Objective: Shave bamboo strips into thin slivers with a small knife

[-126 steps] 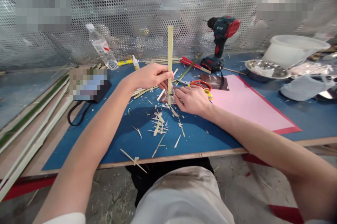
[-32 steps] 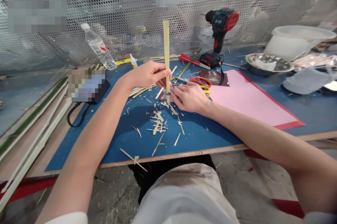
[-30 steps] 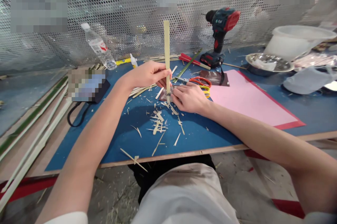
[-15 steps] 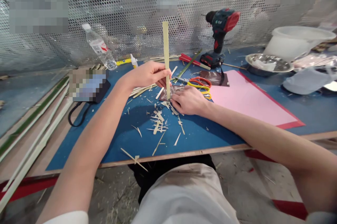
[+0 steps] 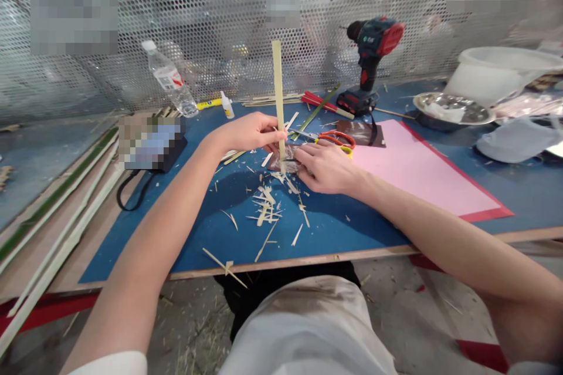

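1. The left hand [image 5: 250, 131] was closed around the pale, flat bamboo strip [image 5: 277, 87] near its lower end, thumb and fingers clamped on its faces; the strip stood nearly upright at the centre of the frame, its foot on the table, apparently so that the low grip could steady it.
2. The right hand [image 5: 328, 166] lay palm-down just right of the strip's foot, fingers together and pressed on a small dark glossy piece [image 5: 288, 158]; whether they gripped anything could not be told.
3. The strip looked stiff, straight-edged and matt, greenish-yellow, square-cut at the top.
4. Thin pale splinters and shavings [image 5: 266, 205] lay scattered on the blue mat [image 5: 197, 228] just below both hands, probably where they fell.
5. Orange-handled scissors [image 5: 336, 139] lay just above the right hand, within easy reach; a smooth pink sheet [image 5: 417, 169] lay to the right.
6. A red-and-teal cordless drill [image 5: 372, 58] stood at upper right; a clear plastic bottle [image 5: 169, 78] leaned at upper left against the perforated metal screen [image 5: 197, 11]; long bamboo slats [image 5: 53, 205] lay along the left edge.
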`<state>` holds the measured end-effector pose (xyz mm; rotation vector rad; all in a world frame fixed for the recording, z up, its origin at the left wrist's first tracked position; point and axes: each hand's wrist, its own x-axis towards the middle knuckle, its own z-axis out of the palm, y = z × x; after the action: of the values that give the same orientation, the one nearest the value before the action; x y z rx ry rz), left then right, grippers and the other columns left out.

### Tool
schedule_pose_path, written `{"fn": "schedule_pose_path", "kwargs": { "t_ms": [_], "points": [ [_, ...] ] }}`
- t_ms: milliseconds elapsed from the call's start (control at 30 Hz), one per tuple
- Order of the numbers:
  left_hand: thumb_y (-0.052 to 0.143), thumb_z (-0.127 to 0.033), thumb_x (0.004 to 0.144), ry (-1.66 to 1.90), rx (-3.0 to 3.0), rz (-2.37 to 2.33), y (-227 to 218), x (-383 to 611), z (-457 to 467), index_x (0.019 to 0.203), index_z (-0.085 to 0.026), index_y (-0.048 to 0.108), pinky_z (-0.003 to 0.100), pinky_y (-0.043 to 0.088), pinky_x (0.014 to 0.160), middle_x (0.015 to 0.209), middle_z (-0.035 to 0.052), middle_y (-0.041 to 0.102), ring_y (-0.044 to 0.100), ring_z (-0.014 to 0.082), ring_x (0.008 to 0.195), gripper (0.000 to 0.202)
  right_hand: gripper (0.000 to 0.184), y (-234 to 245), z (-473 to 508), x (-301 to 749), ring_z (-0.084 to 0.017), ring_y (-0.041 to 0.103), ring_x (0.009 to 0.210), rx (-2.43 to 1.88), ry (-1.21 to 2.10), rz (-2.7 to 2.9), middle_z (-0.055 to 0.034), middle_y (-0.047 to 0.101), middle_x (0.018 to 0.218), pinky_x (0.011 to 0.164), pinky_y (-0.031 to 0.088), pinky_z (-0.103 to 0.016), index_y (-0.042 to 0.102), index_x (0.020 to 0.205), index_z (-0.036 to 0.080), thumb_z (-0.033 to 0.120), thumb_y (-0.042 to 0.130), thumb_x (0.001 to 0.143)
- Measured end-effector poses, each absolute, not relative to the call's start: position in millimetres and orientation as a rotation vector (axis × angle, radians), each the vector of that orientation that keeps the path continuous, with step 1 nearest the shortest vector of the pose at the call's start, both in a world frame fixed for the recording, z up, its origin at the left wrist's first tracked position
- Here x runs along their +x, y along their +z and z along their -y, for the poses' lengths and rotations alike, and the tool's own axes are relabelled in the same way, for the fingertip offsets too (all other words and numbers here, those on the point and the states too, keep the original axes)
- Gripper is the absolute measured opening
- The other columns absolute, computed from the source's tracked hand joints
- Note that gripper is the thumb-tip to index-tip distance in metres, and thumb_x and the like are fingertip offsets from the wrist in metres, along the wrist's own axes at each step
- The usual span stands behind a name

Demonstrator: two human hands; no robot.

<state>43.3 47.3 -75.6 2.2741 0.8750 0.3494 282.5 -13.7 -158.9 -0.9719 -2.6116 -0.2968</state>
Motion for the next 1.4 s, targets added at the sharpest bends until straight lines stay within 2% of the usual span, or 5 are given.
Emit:
{"fn": "schedule_pose_path", "kwargs": {
  "t_ms": [200,400,633,967,1400],
  "points": [
    [0.057,-0.039,0.100,0.308,2.354,-0.883,-83.3,47.2,-44.8,0.095,-0.017,0.074,0.025,0.056,0.066,0.091,0.0071,0.081,0.076,0.0173,0.077,0.028,0.029,-161.2,9.2,285.0,-0.022,0.062,0.099,-0.794,-0.103,2.631,-0.0125,0.070,0.113,0.089,0.044,-0.035,0.061,0.123,0.014,0.020,0.043,0.101],
    [0.055,-0.044,0.102,0.524,2.209,-1.017,-90.7,31.9,-31.1,0.101,-0.017,0.071,0.031,0.063,0.078,0.100,0.0088,0.081,0.078,0.0198,0.085,0.032,0.037,-161.1,14.1,286.5,-0.018,0.063,0.095,-0.758,-0.131,2.628,-0.0065,0.069,0.109,0.077,0.042,-0.031,0.067,0.133,0.028,0.034,0.037,0.112],
    [0.056,-0.048,0.103,0.645,2.080,-1.007,-115.2,11.7,-17.7,0.107,-0.018,0.069,0.034,0.067,0.080,0.102,0.0092,0.080,0.079,0.0224,0.090,0.033,0.034,-158.0,19.6,282.3,-0.019,0.061,0.090,-0.844,-0.030,2.611,-0.0108,0.070,0.106,0.073,0.039,-0.032,0.066,0.117,0.014,0.035,0.041,0.108],
    [0.052,-0.049,0.105,0.637,2.078,-0.927,-139.5,9.0,-16.6,0.110,-0.018,0.070,0.034,0.065,0.087,0.106,0.0095,0.081,0.079,0.0212,0.095,0.036,0.042,-163.2,17.8,276.6,-0.017,0.058,0.080,-0.924,-0.475,2.666,-0.0062,0.067,0.088,0.067,0.030,-0.033,0.070,0.108,0.020,0.039,0.034,0.113],
    [0.048,-0.043,0.105,0.633,2.471,-1.025,-131.9,12.0,-8.5,0.104,-0.020,0.073,0.028,0.052,0.075,0.092,0.0035,0.080,0.072,0.0165,0.078,0.034,0.045,-172.4,14.8,272.6,-0.018,0.061,0.073,-0.981,-0.491,2.723,-0.0079,0.071,0.085,0.064,0.024,-0.034,0.064,0.099,0.015,0.042,0.031,0.113]
  ]
}}
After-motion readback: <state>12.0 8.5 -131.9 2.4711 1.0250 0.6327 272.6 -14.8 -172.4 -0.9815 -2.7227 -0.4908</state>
